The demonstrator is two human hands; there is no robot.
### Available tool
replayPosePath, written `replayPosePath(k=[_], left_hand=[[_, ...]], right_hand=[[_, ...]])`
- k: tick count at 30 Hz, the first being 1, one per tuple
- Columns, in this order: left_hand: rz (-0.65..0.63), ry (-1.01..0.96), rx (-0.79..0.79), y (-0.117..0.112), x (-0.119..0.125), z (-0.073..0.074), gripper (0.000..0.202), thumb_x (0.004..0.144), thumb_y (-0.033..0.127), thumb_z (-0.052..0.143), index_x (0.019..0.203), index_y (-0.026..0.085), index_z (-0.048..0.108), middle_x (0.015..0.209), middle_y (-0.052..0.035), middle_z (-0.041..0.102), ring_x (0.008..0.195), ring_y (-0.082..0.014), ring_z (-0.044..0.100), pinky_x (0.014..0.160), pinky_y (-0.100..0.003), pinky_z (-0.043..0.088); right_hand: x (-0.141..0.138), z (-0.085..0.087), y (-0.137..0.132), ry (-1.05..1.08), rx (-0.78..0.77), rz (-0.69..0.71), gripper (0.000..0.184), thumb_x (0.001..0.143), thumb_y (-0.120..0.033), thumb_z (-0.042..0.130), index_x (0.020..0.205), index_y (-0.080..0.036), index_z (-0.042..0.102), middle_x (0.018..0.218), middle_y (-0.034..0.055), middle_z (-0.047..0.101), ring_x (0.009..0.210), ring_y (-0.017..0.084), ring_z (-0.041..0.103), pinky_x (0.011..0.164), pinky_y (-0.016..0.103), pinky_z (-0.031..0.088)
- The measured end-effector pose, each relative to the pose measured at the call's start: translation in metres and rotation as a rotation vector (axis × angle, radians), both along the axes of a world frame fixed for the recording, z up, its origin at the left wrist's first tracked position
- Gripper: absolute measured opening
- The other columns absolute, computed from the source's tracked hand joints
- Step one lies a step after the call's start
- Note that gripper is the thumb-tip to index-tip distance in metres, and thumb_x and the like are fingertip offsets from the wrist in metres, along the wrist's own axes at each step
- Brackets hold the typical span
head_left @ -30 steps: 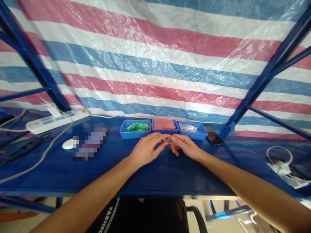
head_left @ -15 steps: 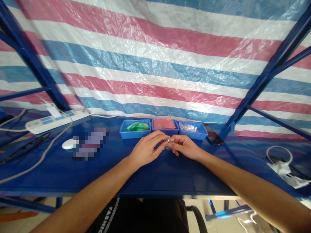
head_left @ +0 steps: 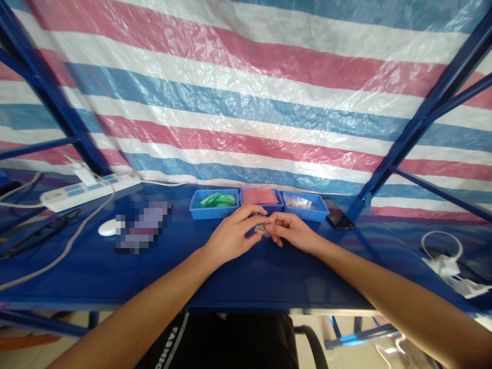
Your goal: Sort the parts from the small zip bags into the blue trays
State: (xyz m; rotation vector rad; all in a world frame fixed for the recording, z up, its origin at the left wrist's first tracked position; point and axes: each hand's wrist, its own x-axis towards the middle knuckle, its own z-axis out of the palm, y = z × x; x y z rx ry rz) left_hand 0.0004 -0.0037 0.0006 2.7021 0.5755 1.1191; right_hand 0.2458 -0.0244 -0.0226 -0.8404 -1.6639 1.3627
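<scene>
Over the table, just in front of the blue bins, both hands meet at a small crinkly clear plastic bag. My left hand has its thumb below the bag and its fingertips above it, lightly gripping its left side. The right side is pinched between the thumb and fingers of my right hand. What the bag contains is too small to make out. Behind the hands stand a blue bin with green packets, one with pinkish-red packets and one with clear bags.
A dark phone lies right of the bins. On the left are a white power strip, a cable, a white oval object and a pixelated item. White chargers lie at the right. Striped sheeting hangs behind the table.
My left fingers have loosened and spread a little, and more of the bag shows between them. My right hand has stayed nearly still.
</scene>
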Motion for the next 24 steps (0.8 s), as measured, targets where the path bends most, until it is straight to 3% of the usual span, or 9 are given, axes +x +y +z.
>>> replayPosePath(k=[8, 15, 24], left_hand=[[-0.011, 0.012, 0.000, 0.0002, -0.0006, 0.0026, 0.020, 0.107, 0.026, 0.061, 0.120, 0.023, 0.077, 0.118, -0.0089, 0.074, 0.107, -0.0200, 0.073, 0.094, -0.031, 0.060], [0.022, 0.003, -0.046, -0.0043, 0.0001, 0.0071, 0.022, 0.110, 0.031, 0.057, 0.117, 0.022, 0.076, 0.112, -0.0085, 0.074, 0.098, -0.0183, 0.072, 0.082, -0.026, 0.058], [0.032, 0.026, -0.069, -0.0057, -0.0010, 0.0095, 0.023, 0.111, 0.030, 0.055, 0.120, 0.021, 0.075, 0.111, -0.0078, 0.073, 0.095, -0.0173, 0.071, 0.079, -0.026, 0.057]], right_hand=[[-0.0006, -0.0004, 0.0001, 0.014, -0.001, -0.045, 0.047, 0.097, -0.054, 0.077, 0.127, -0.020, 0.067, 0.071, -0.0037, 0.067, 0.053, 0.012, 0.059, 0.053, 0.025, 0.048], [-0.0024, 0.0021, -0.0013, -0.015, -0.014, -0.033, 0.045, 0.088, -0.051, 0.087, 0.114, -0.019, 0.070, 0.068, -0.0036, 0.069, 0.052, 0.012, 0.060, 0.052, 0.024, 0.048], [-0.0024, 0.0017, -0.0017, -0.055, 0.017, -0.028, 0.038, 0.095, -0.055, 0.078, 0.097, -0.018, 0.072, 0.068, -0.0027, 0.067, 0.052, 0.010, 0.058, 0.052, 0.023, 0.046]])
